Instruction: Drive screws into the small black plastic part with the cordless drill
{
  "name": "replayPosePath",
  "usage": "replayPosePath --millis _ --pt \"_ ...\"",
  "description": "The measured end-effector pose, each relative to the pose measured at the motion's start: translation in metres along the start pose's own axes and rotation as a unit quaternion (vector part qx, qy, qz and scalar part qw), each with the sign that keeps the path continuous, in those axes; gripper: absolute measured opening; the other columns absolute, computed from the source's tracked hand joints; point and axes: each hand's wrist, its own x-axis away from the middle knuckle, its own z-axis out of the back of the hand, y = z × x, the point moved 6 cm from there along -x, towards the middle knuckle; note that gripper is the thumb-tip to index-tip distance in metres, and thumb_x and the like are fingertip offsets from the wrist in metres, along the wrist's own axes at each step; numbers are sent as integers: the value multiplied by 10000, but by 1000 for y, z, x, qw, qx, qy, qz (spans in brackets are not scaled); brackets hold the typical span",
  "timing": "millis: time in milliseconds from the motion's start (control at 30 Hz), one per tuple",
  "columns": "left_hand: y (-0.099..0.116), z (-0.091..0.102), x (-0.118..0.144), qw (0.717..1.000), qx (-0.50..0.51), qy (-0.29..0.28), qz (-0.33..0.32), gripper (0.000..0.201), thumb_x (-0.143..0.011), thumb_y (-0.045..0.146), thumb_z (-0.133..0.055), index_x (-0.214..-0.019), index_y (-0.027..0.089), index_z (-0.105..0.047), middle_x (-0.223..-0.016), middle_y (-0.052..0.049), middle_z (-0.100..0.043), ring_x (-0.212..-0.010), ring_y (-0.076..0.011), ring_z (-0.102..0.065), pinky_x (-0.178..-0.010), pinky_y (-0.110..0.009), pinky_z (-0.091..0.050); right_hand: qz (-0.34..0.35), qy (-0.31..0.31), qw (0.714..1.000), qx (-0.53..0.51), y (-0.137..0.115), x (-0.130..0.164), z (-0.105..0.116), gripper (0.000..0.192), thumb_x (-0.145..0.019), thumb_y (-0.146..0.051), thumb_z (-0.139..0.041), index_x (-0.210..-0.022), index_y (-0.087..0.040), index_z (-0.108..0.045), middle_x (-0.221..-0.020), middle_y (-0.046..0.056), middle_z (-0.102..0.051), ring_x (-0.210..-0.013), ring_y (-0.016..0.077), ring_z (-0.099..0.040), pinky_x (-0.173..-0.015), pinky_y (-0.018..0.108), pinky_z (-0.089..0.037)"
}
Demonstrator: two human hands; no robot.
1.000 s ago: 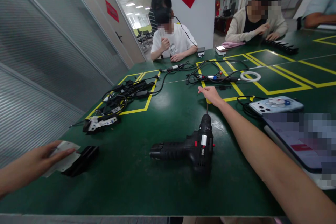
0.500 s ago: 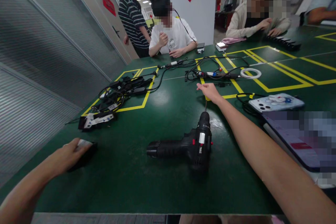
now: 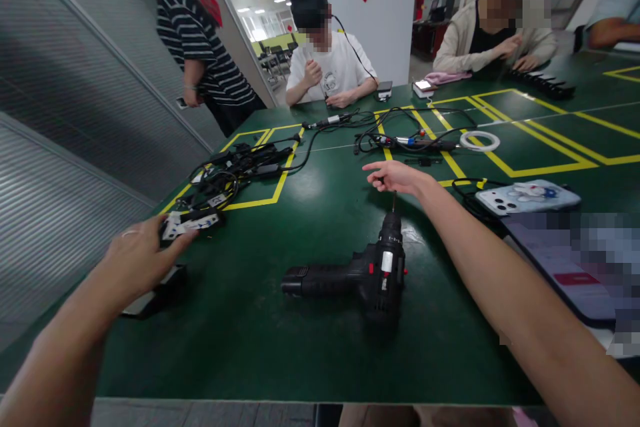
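The left hand [image 3: 137,260] hovers open over a black block [image 3: 155,290]; the right hand [image 3: 397,177], fingers spread and empty, hangs beyond the drill [image 3: 357,277]. Best to grip the drill by its handle, bit pointing away

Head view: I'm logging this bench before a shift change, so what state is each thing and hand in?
Cordless drill: lying on its side, bit fitted, nobody holding it.
Right hand: open, empty, hovering above the bit.
Left hand: open, over a black block.
Phone: face down on the table.
Cable pile: tangled.
Tape ring: lying flat.
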Motion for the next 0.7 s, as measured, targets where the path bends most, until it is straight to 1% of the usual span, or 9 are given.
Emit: replayPosePath --millis 67,133,167,267,333,400,467,567,700 --pt "66 12 2 992 46 7 -119 659 -899 604 -367 -1350 129 -441 -1332 -143 -562 -1184 -286 -549 -1023 -428 -425 1 23 999 31 -2 1 2 414 -800 10 -474 -1188 -132 -503 -780 77 -659 -575 130 -568 -513 244 -507" --pt "139 19 9 967 107 8 -231 575 -921 540 -402 -1373 187 -441 -1377 -104 -535 -1224 -271 -530 -1052 -436 -413 23 29 999 21 -7 2 -3 446 -803 25 -461 -1221 -130 -476 -833 93 -683 -650 154 -630 -604 297 -567" --pt "174 23 13 952 133 27 -274 531 -914 511 -445 -1337 194 -479 -1350 -99 -557 -1220 -269 -534 -1055 -435 -415 44 17 999 -2 -11 3 -9 469 -798 33 -455 -1237 -134 -459 -854 92 -689 -699 165 -655 -653 320 -582" --pt "261 27 24 896 179 96 -395 474 -896 374 -535 -1315 156 -494 -1347 -132 -541 -1277 -260 -492 -1108 -426 -381 82 -83 990 -77 -21 8 -46 476 -778 25 -477 -1223 -146 -462 -916 79 -697 -846 188 -690 -763 359 -584" --pt "298 22 26 866 209 116 -440 437 -886 288 -554 -1304 170 -504 -1345 -127 -536 -1257 -246 -509 -1084 -409 -414 70 -147 983 -88 -20 11 -73 366 -770 16 -495 -1097 -141 -535 -873 57 -691 -815 172 -685 -744 322 -577" --pt "316 14 22 854 238 115 -448 366 -873 238 -565 -1235 183 -560 -1270 -107 -583 -1161 -229 -574 -1001 -377 -479 79 -150 981 -94 -20 12 -88 289 -723 44 -484 -926 -142 -571 -734 1 -648 -658 119 -637 -619 225 -539" --pt "320 8 16 852 267 113 -435 329 -844 205 -596 -1173 187 -604 -1205 -89 -618 -1071 -216 -614 -929 -356 -513 76 -155 980 -96 -19 13 -96 311 -653 85 -459 -847 -130 -572 -690 -10 -626 -616 99 -610 -557 177 -491" --pt "314 3 9 850 300 102 -421 327 -792 172 -647 -1119 188 -644 -1148 -74 -650 -1004 -205 -631 -877 -341 -528 58 -185 975 -108 -18 15 -98 385 -590 105 -435 -867 -116 -585 -704 4 -638 -649 107 -622 -555 170 -477" --pt "310 1 9 859 279 71 -424 208 -789 183 -646 -991 186 -693 -1070 -71 -679 -937 -200 -643 -819 -326 -533 35 -207 971 -112 -16 18 -97 482 -594 93 -447 -1004 -107 -605 -808 31 -680 -698 122 -634 -598 199 -504"
